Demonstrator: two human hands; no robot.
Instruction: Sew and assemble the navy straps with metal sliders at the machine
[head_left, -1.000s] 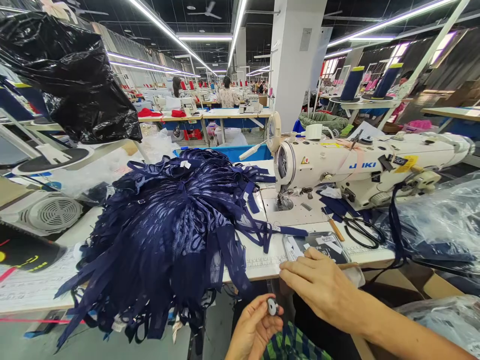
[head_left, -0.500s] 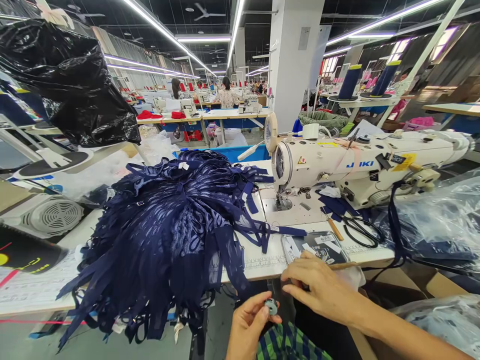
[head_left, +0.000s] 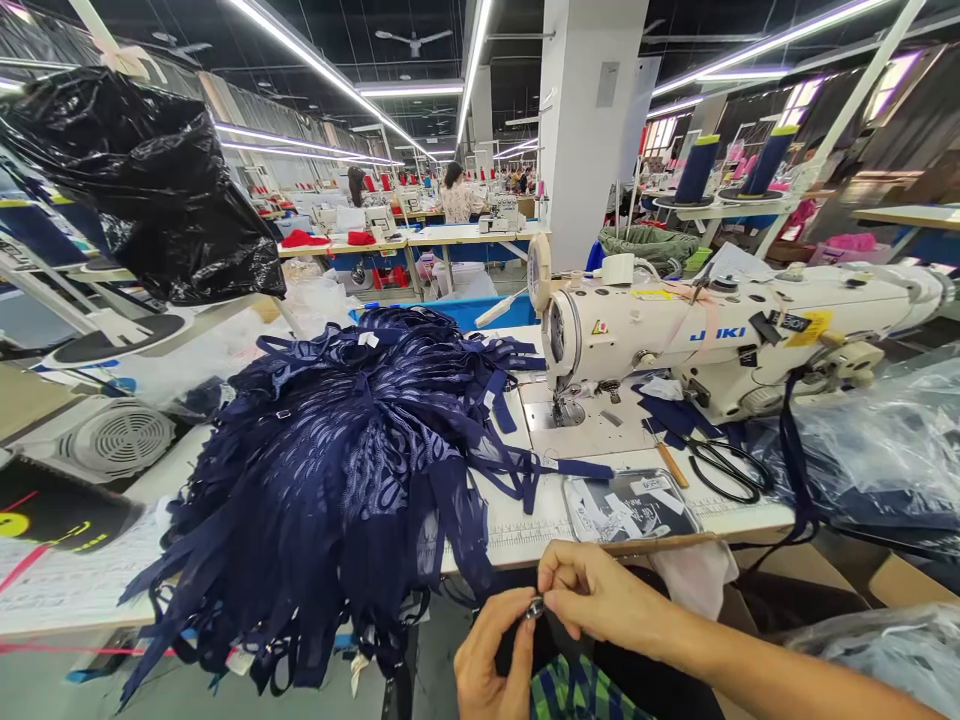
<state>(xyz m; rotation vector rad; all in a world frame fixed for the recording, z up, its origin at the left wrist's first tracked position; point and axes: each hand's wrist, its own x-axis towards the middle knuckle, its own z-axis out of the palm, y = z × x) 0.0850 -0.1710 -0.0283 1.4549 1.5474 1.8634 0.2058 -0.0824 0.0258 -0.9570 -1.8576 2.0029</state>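
My left hand (head_left: pixel 495 645) pinches a small round metal bobbin (head_left: pixel 534 607) between thumb and fingertips, just below the table's front edge. Close against its right side is my right hand (head_left: pixel 589 595), thumb and index finger pinched together. Whatever those fingers grip is too small to make out. Behind the hands, a flat tray (head_left: pixel 630 505) on the table holds several small white labels. To the left spreads a large heap of navy lace-and-strap garments (head_left: pixel 337 480), its straps hanging over the edge.
A white sewing machine (head_left: pixel 675 330) stands at the right, with black scissors (head_left: pixel 727 468) and an orange-handled tool (head_left: pixel 673 465) in front. Clear plastic bags (head_left: pixel 892 450) lie farther right. A black plastic bag (head_left: pixel 150 190) hangs at the upper left.
My right hand has moved down and left from beside the tray to the bobbin, its fingers now pinched. The bobbin has turned in my left hand and shows more edge-on.
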